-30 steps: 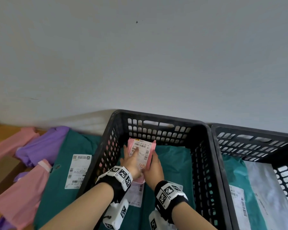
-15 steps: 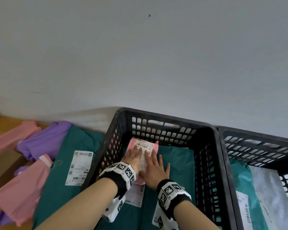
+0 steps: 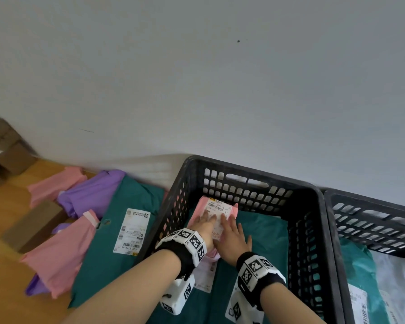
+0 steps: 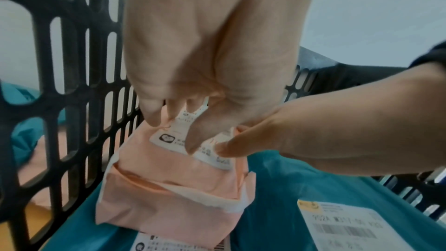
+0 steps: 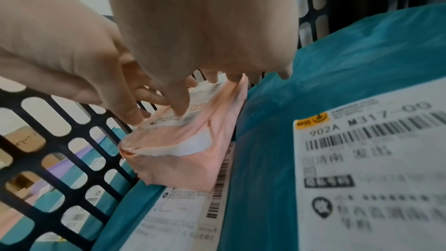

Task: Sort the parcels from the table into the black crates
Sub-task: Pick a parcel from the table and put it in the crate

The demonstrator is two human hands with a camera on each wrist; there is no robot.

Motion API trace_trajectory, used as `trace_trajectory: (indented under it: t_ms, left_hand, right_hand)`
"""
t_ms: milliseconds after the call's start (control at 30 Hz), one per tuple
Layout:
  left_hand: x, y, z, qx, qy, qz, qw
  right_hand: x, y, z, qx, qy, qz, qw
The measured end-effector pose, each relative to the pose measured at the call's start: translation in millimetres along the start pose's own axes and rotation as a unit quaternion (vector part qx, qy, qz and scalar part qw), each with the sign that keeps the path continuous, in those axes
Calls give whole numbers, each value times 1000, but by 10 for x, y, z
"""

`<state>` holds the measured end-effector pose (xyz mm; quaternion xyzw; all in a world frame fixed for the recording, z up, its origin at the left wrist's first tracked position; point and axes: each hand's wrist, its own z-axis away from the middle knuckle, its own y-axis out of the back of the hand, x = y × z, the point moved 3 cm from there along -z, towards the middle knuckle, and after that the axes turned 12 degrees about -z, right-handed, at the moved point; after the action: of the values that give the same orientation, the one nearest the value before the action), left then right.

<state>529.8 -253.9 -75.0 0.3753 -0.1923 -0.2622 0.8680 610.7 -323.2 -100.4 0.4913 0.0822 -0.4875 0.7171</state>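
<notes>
Pressing flat now: both hands, left hand [image 3: 206,226] and right hand [image 3: 234,239], lie open-fingered on the pink parcel [image 3: 218,212] in the black crate [image 3: 313,230], lower centre. A second ago they gripped it upright.

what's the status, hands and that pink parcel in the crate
Left hand and right hand open, flat on pink parcel. Parcel lies on teal parcel inside black crate. Nothing in the way.

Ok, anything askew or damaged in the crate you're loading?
Nothing stands out. The pink parcel lies label-up on the teal parcels in the black crate, under both flat hands; no tears visible.
</notes>
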Motion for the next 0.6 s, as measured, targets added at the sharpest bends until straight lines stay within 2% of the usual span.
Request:
trace_trajectory:
  t_ms: [233,367,600]
  left_hand:
    - [115,251,342,67,17,173,982]
    - [206,425,619,91,-19,190,977]
    - [257,674,1105,153,-95,203,962]
  right_hand:
    - [-62,231,2,74,14,-102,992]
    - [-88,369,96,99,15,-162,982]
    - [-361,746,687,158,24,-190,969]
